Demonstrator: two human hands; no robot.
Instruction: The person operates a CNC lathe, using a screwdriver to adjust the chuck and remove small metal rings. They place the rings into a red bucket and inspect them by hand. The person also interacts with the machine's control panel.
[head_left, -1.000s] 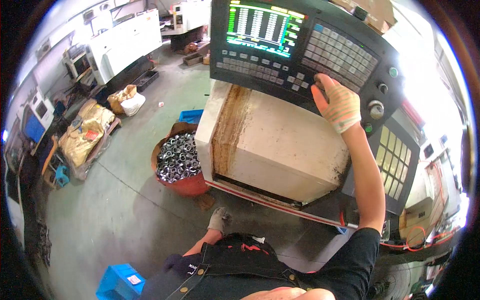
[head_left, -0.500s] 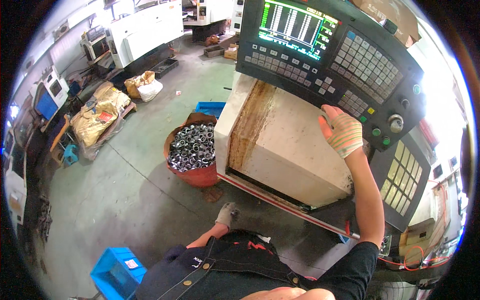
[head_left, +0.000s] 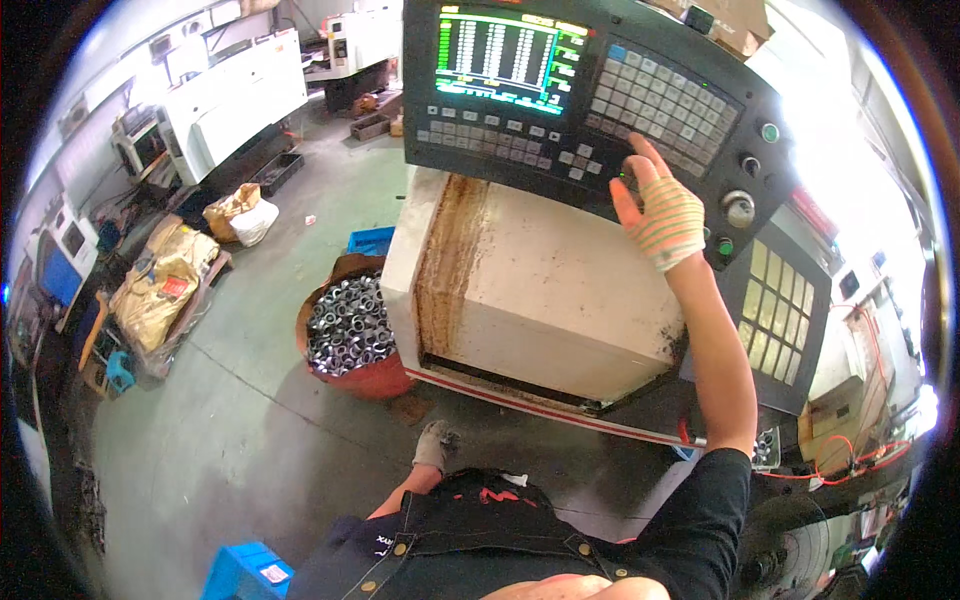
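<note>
A machine control panel (head_left: 590,120) with a lit screen (head_left: 497,60) and rows of light-coloured keys (head_left: 660,100) stands in front of me. My right hand (head_left: 662,212), in a striped glove with bare fingertips, is raised at the panel's lower keys. Its fingers are spread, with the index finger stretched toward the keypad's lower edge. Whether the fingertip touches a key I cannot tell. My left hand (head_left: 432,446), in a pale grey glove, hangs low by my body, apart from the machine. Its fingers are too small and dark to make out.
A beige machine housing (head_left: 550,290) with rusty stains juts out below the panel. To its left stands a red bin (head_left: 365,382) full of metal rings (head_left: 350,325). A blue crate (head_left: 248,572) sits lower left; sacks (head_left: 160,290) lie farther left. Orange hoses (head_left: 840,470) run at right.
My view has shifted, so the panel appears farther left. My right hand has moved up onto the lower keys, its index finger now stretched out. My left hand still hangs low.
</note>
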